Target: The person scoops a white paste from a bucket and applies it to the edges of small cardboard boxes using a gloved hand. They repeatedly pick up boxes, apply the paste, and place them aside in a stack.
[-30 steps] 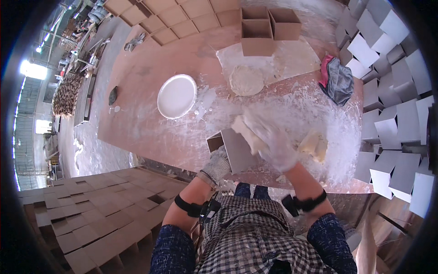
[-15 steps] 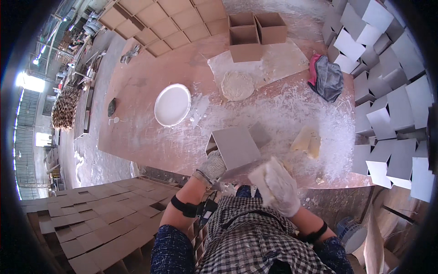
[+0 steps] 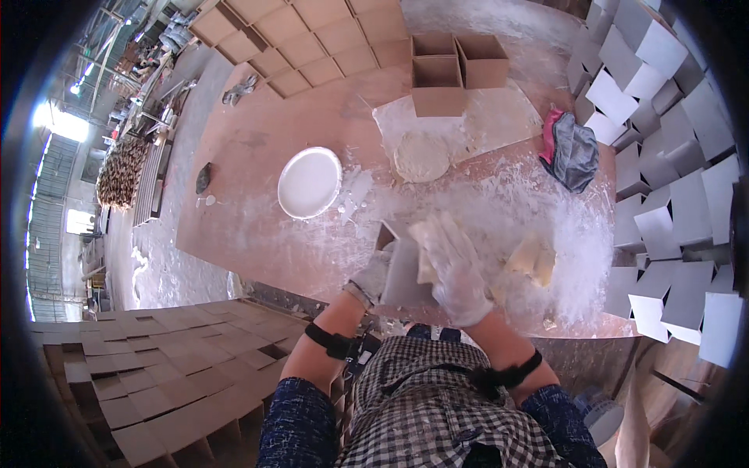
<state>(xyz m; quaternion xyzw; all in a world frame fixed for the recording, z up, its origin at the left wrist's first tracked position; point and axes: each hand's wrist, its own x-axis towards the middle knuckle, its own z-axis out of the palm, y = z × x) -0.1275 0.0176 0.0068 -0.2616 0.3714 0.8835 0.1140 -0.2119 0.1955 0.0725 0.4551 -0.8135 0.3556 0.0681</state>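
A grey cardboard box stands tilted near the table's front edge. My gloved left hand grips it from the left, with the fingers partly hidden in its open side. My gloved right hand lies along the box's right side, closed on a pale yellow sponge pressed against the panel. Motion blurs this hand a little. Right of it, a folded yellowish piece rests on the white-smeared tabletop. Beyond the box sits a round white dish of white paste.
Brown open boxes stand at the back on a pale sheet, beside a whitish round patch. A grey and pink cloth lies at the right. Grey boxes are stacked beyond it; brown boxes fill the lower left.
My right hand has moved left and up with the sponge, from in front of the box onto its right side. The box has turned in my left hand.
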